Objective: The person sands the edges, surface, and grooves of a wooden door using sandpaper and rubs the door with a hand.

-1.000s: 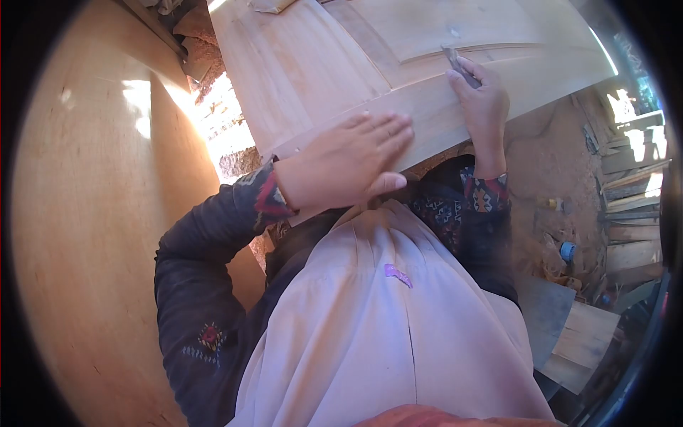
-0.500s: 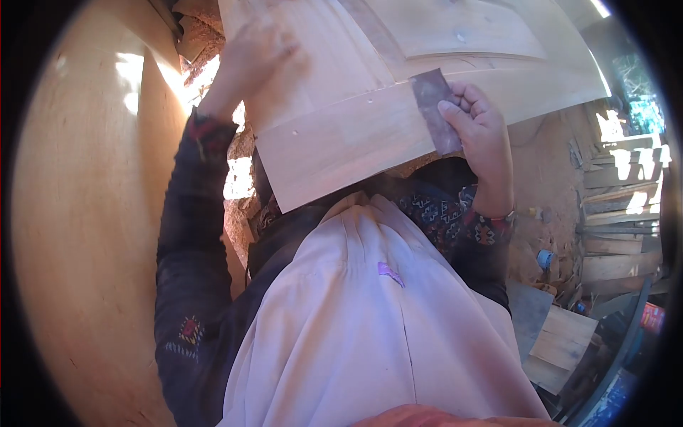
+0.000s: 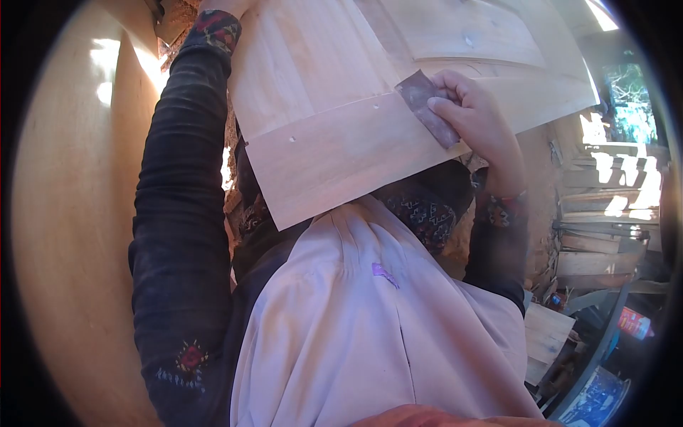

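Note:
A pale wooden panel door (image 3: 320,164) lies in front of me, its near end above my lap. In my right hand (image 3: 473,114) is a dark brown sheet of sandpaper (image 3: 425,107), pinched between thumb and fingers over the door's near rail. The sandpaper looks flat and rests on or just above the wood; which of the two I cannot tell. My left hand (image 3: 231,6) is at the door's far left edge, mostly cut off by the top of the view, so its fingers are hidden.
A large smooth wooden board (image 3: 71,235) stands along my left. Stacked wood offcuts (image 3: 597,242) lie on the right, with a red bottle (image 3: 633,322) and a blue-labelled container (image 3: 597,398) nearby. A pale cloth (image 3: 377,334) covers my lap.
My left hand has moved up and away from the door's surface to its far left edge, mostly out of view. The sandpaper stays in my right hand. The view has shifted slightly.

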A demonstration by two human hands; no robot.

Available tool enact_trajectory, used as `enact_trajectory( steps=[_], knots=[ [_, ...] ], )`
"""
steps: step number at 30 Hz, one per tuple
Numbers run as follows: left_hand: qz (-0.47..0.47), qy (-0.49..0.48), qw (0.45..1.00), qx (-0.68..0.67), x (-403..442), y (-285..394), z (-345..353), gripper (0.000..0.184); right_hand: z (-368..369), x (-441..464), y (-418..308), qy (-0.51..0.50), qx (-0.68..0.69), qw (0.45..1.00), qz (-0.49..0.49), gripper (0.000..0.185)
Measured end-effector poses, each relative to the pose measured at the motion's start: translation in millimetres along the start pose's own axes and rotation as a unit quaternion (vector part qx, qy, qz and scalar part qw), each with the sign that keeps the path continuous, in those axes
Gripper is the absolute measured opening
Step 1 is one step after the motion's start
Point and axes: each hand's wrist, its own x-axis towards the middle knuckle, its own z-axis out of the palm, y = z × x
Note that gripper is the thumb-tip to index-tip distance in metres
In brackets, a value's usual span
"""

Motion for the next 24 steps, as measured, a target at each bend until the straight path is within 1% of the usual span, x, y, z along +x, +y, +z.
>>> enact_trajectory(
  steps=[1,2,3,5,6,8,9,11,13,15,17,18,20,21,23,24],
  knots=[
    [-0.019,-0.014,1.0,-0.002,3,-4,9,0.052,-7,3,-4,-0.014,-0.073,0.997,-0.002,0.017],
    [-0.039,-0.028,0.999,-0.005,1,1,-1,0.056,-13,6,-7,-0.028,-0.146,0.989,-0.005,0.016],
    [-0.057,-0.043,0.997,-0.007,-2,6,-8,0.059,-18,9,-10,-0.058,-0.13,0.99,-0.004,0.015],
    [-0.17,-0.01,0.976,-0.136,-9,15,-14,0.064,-26,15,-17,-0.114,-0.096,0.989,-0.001,0.014],
    [-0.225,0.008,0.954,-0.199,-11,17,-16,0.066,-27,16,-25,-0.107,-0.074,0.991,-0.019,0.014],
    [-0.222,-0.008,0.961,-0.166,-10,18,-19,0.067,-24,17,-38,-0.093,-0.028,0.994,-0.054,0.014],
    [-0.221,-0.016,0.964,-0.149,-11,19,-20,0.068,-20,20,-37,-0.093,-0.031,0.994,-0.043,0.014],
    [-0.253,-0.016,0.951,-0.178,-10,22,-26,0.069,-13,26,-29,-0.091,-0.036,0.995,-0.024,0.016],
    [-0.275,-0.018,0.941,-0.196,-13,27,-31,0.07,-11,33,-8,-0.068,-0.107,0.991,-0.029,0.021],
    [-0.291,-0.019,0.934,-0.204,-16,28,-36,0.071,-14,35,-4,-0.038,-0.158,0.986,-0.042,0.027],
    [-0.251,-0.018,0.95,-0.185,-14,22,-30,0.073,-15,26,-8,-0.001,-0.184,0.981,-0.057,0.034],
    [-0.231,-0.019,0.957,-0.175,-14,20,-28,0.074,-19,24,-10,-0.011,-0.133,0.99,-0.035,0.035],
    [-0.28,-0.016,0.937,-0.211,-13,23,-31,0.076,-27,19,-14,-0.033,-0.03,0.999,0.01,0.039],
    [-0.304,-0.015,0.925,-0.228,-14,26,-35,0.077,-26,17,-15,-0.028,-0.056,0.998,0.004,0.039],
    [-0.305,-0.002,0.926,-0.224,-21,32,-43,0.078,-23,12,-17,-0.018,-0.11,0.994,-0.008,0.039],
    [-0.306,0.006,0.926,-0.222,-23,33,-46,0.078,-19,10,-19,-0.012,-0.14,0.988,-0.056,0.038]
  ],
)
